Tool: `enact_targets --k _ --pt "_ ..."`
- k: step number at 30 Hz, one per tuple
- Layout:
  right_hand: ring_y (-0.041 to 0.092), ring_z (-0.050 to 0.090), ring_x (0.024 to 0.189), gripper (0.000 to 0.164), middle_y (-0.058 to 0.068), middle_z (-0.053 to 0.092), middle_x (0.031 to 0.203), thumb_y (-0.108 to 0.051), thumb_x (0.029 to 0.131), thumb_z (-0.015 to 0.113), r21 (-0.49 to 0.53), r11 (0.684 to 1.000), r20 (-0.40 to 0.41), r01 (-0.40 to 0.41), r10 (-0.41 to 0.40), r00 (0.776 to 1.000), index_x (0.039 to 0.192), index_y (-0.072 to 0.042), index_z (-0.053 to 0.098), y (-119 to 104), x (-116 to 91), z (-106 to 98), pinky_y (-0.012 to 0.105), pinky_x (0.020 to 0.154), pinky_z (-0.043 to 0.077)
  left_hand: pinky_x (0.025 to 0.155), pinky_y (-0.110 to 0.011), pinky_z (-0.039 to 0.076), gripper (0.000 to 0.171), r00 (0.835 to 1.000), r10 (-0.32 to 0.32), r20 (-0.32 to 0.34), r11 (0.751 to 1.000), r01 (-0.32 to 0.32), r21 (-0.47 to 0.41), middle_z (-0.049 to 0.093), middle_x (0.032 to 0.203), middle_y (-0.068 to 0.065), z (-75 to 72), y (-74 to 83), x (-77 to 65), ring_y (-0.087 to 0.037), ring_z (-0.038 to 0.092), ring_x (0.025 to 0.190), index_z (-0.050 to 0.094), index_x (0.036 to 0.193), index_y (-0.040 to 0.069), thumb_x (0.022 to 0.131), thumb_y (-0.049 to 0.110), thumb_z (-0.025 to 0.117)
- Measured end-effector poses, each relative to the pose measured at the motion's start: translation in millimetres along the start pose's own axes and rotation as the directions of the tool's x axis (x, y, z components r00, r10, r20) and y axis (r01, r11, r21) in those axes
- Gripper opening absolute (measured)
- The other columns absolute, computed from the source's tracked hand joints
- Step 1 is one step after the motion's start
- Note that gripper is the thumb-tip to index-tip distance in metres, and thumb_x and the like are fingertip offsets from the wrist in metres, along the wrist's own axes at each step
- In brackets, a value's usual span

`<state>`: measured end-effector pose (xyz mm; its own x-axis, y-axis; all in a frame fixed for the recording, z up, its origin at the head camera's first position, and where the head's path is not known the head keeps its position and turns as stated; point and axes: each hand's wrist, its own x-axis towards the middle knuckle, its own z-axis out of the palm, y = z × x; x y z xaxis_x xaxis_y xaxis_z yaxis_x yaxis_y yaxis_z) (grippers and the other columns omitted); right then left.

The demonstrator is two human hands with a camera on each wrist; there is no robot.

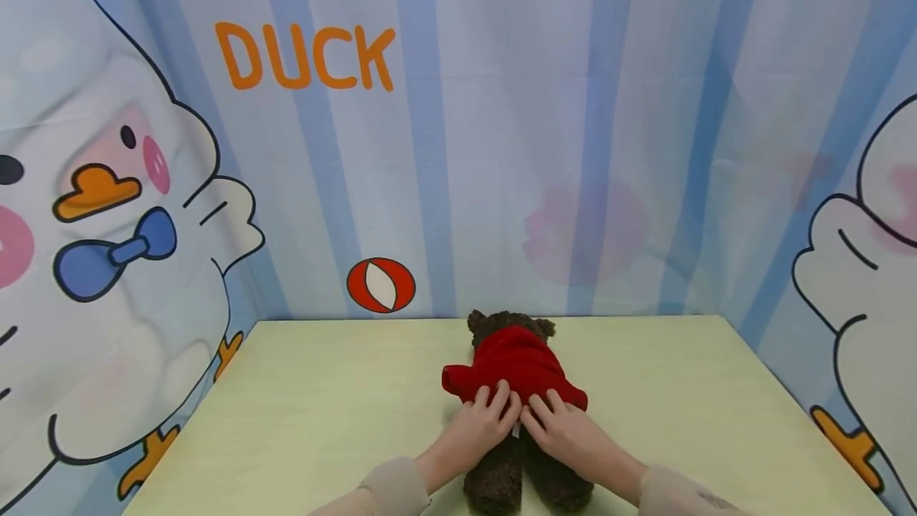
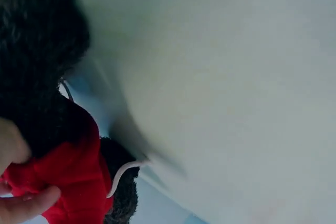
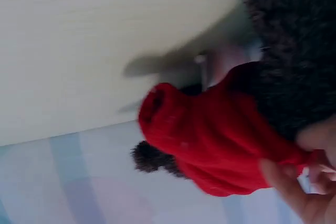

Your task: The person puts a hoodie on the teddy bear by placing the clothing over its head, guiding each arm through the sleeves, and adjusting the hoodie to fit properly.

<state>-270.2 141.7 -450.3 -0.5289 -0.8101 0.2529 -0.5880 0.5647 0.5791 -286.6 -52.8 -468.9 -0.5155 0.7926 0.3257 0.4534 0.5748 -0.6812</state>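
Observation:
A dark brown teddy bear (image 1: 494,480) lies on the table, its head toward the far edge and its legs toward me. It wears a red shirt (image 1: 516,361) whose short sleeves stick out at both sides. My left hand (image 1: 478,423) pinches the shirt's lower hem near the middle. Close beside it, my right hand (image 1: 575,438) holds the same hem, thumb and fingers on the red cloth. A small white tag (image 1: 517,429) shows between the hands. The bear's face is out of sight. In the left wrist view a pale cord (image 2: 123,174) hangs by the shirt.
The pale yellow table (image 1: 344,388) extends to both sides of the bear. Behind it hangs a blue-striped curtain (image 1: 494,126) printed with cartoon ducks, which also covers the left and right sides.

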Motion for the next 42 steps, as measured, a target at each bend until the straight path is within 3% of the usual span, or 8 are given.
enact_targets --k 6,14,24,29,33,36,39,42 --pt "0.010 0.051 0.082 0.034 0.000 0.054 0.100 -0.013 0.074 0.071 0.399 0.915 -0.101 0.061 -0.022 0.995 0.105 -0.015 0.057 11 -12 3 0.012 0.059 0.043 0.065 -0.019 0.048 0.052 0.999 -0.008 0.053 0.923 0.027 -0.383 0.047 0.123 -0.009 -5.3 -4.0 -19.3 -0.018 0.053 0.092 0.043 0.124 0.011 0.079 0.026 0.065" --pt "0.025 0.059 0.088 0.023 0.013 0.060 0.103 -0.006 0.085 0.058 0.904 0.370 -0.031 -0.214 0.557 0.830 0.107 -0.003 0.057 53 0 37 0.023 0.066 0.050 0.064 -0.019 0.045 0.013 0.896 -0.441 0.047 0.442 0.263 -0.857 0.056 0.086 -0.005 -9.2 -42.5 16.6 -0.013 0.053 0.074 0.059 0.097 0.004 0.089 0.007 0.049" --pt "0.025 0.058 0.097 0.036 0.023 0.055 0.115 -0.013 0.087 0.055 0.960 0.038 0.255 -0.276 0.280 0.925 0.121 0.000 0.050 76 2 66 0.027 0.070 0.051 0.077 -0.025 0.049 0.026 0.947 -0.200 0.251 0.398 0.313 -0.862 0.065 0.100 -0.011 24.1 -59.6 43.0 -0.020 0.061 0.090 0.063 0.105 0.001 0.084 0.015 0.058" --pt "0.005 0.053 0.067 0.021 0.010 0.059 0.080 -0.003 0.081 0.060 0.960 0.154 0.167 -0.232 0.351 0.921 0.100 -0.004 0.052 65 7 67 0.021 0.059 0.048 0.068 -0.019 0.048 0.019 0.955 -0.118 0.271 0.326 0.295 -0.898 0.065 0.090 -0.008 23.9 -62.3 39.1 -0.013 0.059 0.076 0.063 0.098 0.002 0.082 0.013 0.062" --pt "0.004 0.044 0.056 0.014 0.000 0.051 0.067 -0.001 0.081 0.057 0.851 0.507 -0.096 -0.133 0.400 0.911 0.093 -0.006 0.051 52 9 64 0.019 0.053 0.042 0.055 -0.015 0.036 0.008 0.964 -0.172 0.203 0.303 0.248 -0.920 0.055 0.067 -0.004 24.7 -58.9 32.2 -0.006 0.041 0.057 0.054 0.079 0.006 0.081 0.005 0.062" --pt "0.009 0.044 0.057 0.009 0.001 0.049 0.070 -0.010 0.091 0.045 0.599 0.799 -0.370 -0.044 0.325 0.870 0.086 -0.005 0.050 46 9 63 0.020 0.051 0.039 0.052 -0.015 0.029 0.011 0.982 -0.191 0.008 0.578 0.119 -0.807 0.047 0.065 -0.003 23.4 -53.0 25.6 -0.007 0.036 0.055 0.048 0.078 0.007 0.082 0.003 0.057" --pt "0.011 0.038 0.059 0.030 0.005 0.045 0.074 -0.014 0.097 0.025 0.360 0.933 -0.545 0.010 0.202 0.814 0.080 -0.004 0.047 46 10 65 0.019 0.047 0.034 0.050 -0.014 0.030 0.005 0.965 -0.128 -0.230 0.876 0.001 -0.483 0.046 0.072 -0.003 23.0 -46.7 19.1 -0.007 0.037 0.056 0.048 0.083 0.007 0.087 0.005 0.049" --pt "0.010 0.028 0.060 0.032 0.005 0.040 0.075 -0.013 0.096 0.021 0.341 0.940 -0.547 0.027 0.175 0.819 0.081 -0.006 0.048 49 11 66 0.017 0.048 0.027 0.048 -0.014 0.031 0.005 0.942 -0.131 -0.308 0.923 0.003 -0.384 0.044 0.076 -0.003 27.0 -43.6 13.2 -0.007 0.036 0.056 0.048 0.084 0.006 0.089 0.006 0.045"
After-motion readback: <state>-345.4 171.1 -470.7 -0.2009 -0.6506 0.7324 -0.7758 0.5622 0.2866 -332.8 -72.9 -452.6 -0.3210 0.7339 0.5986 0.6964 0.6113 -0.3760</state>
